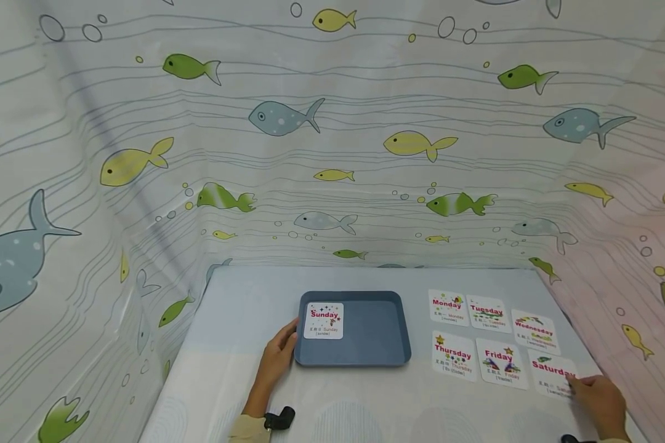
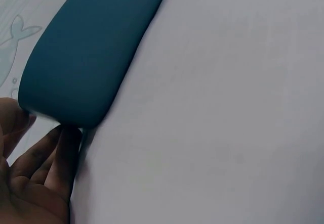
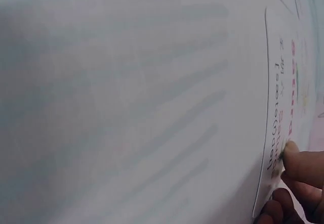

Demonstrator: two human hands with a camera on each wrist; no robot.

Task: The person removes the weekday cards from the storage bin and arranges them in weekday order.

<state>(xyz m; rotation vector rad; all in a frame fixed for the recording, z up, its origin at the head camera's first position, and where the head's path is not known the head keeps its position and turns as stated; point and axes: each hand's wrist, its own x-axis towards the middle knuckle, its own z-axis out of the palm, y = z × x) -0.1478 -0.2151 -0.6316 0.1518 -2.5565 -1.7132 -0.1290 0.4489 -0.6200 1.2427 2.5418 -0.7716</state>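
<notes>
A blue-grey tray (image 1: 354, 351) lies on the table, with the Sunday card (image 1: 324, 321) flat in its left part. My left hand (image 1: 278, 357) holds the tray's left end; in the left wrist view its fingers (image 2: 63, 155) meet the short side of the tray (image 2: 91, 57). On the right, my right hand (image 1: 603, 400) pinches the right edge of the Saturday card (image 1: 551, 372). The right wrist view shows the thumb (image 3: 304, 166) on the printed face of this Saturday card (image 3: 276, 92), the other fingers below.
Left of and behind the Saturday card lie the Monday (image 1: 449, 307), Tuesday (image 1: 490, 315), Wednesday (image 1: 534, 332), Thursday (image 1: 453, 357) and Friday (image 1: 501, 364) cards, in two rows right of the tray. Fish-patterned curtains (image 1: 366, 80) close in the table's back and sides.
</notes>
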